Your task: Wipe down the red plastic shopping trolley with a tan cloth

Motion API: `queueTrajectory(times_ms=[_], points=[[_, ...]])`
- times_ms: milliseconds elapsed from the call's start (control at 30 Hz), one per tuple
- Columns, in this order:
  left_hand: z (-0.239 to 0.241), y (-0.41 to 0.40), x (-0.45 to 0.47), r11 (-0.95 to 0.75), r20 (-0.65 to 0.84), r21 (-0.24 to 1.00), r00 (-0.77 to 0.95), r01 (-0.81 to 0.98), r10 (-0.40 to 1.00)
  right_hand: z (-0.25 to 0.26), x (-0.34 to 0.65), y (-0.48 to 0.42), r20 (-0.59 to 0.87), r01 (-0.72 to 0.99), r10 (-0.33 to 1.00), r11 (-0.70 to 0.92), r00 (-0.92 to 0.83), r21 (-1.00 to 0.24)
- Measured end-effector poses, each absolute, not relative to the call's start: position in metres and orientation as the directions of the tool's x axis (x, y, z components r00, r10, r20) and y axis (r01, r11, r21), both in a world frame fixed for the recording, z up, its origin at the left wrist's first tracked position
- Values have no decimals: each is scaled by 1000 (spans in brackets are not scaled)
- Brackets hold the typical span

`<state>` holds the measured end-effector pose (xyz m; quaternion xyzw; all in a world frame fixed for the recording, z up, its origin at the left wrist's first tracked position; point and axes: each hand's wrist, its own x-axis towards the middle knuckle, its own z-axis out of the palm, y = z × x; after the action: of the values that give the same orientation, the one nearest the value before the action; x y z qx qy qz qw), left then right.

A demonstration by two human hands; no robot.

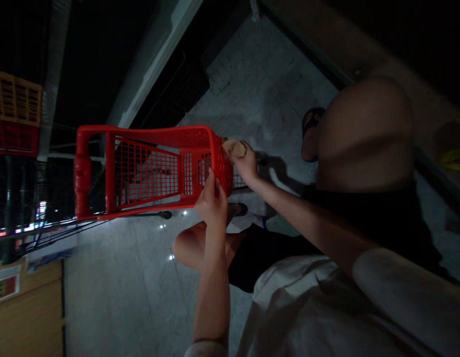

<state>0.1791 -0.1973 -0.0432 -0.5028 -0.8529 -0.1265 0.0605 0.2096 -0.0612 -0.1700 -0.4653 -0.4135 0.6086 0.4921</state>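
Note:
A red plastic shopping basket (161,130) with grid walls lies sideways across the middle of the view. Its red handle (83,173) points left. My left hand (213,199) is closed on the near edge of the basket's right end, with the fingers bent over the rim. My right hand (246,163) is closed on a folded tan cloth (235,148), which is pressed against the outside of that same end. The dim light hides the cloth's finer detail.
My bent knees (367,134) frame the right and lower side. Grey floor (106,282) lies around the basket. A pale metal beam (151,69) runs diagonally above it. Stacked yellow and red crates (16,96) stand far left, over a tan panel (27,312) lower down.

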Motion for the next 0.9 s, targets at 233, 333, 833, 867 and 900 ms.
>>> queueTrajectory(times_ms=[233,333,833,867,900], points=[[-40,-203,185,403,366,114,-416,908,833,-153,196,-48,73,-239,991,44,-115,-970],[-40,-205,189,424,347,127,-441,897,828,-188,208,-66,-58,-166,991,-78,-122,-983],[-54,-211,192,326,415,101,-338,940,845,-141,250,-115,-98,-66,974,-113,-204,-991],[-55,-209,191,329,411,111,-345,938,844,-135,254,-122,-84,-76,974,-102,-212,-992],[-54,-208,191,337,399,127,-360,933,843,-131,259,-130,-73,-86,973,-94,-220,-992]])
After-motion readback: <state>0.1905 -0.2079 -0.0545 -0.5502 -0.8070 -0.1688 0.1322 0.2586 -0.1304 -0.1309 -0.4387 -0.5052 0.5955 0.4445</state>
